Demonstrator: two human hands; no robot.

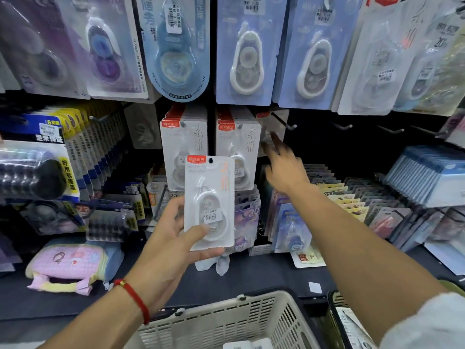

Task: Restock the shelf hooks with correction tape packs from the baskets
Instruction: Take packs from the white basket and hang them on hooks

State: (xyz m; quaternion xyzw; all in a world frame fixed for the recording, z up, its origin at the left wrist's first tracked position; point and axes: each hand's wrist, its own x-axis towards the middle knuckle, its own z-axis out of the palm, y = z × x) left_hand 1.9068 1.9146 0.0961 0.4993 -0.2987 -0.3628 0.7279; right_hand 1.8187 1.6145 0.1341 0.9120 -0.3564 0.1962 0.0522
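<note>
The left hand pinches 1 correction tape pack by its lower edge, upright before the hooked packs. The right hand, blurred, reaches with fingers spread toward a pack on a hook. The pack looks light, stiff-carded, with a slippery blister; best held by the card edges, hang hole free.

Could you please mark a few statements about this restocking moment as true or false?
1. The left hand holds a white correction tape pack. True.
2. The right hand rests inside the basket. False: it reaches up toward the shelf hooks.
3. A red bracelet sits on the left wrist. True.
4. All hooks right of the right hand are full. False: several hooks hang bare.
5. A pink pouch lies at lower left. True.
</note>
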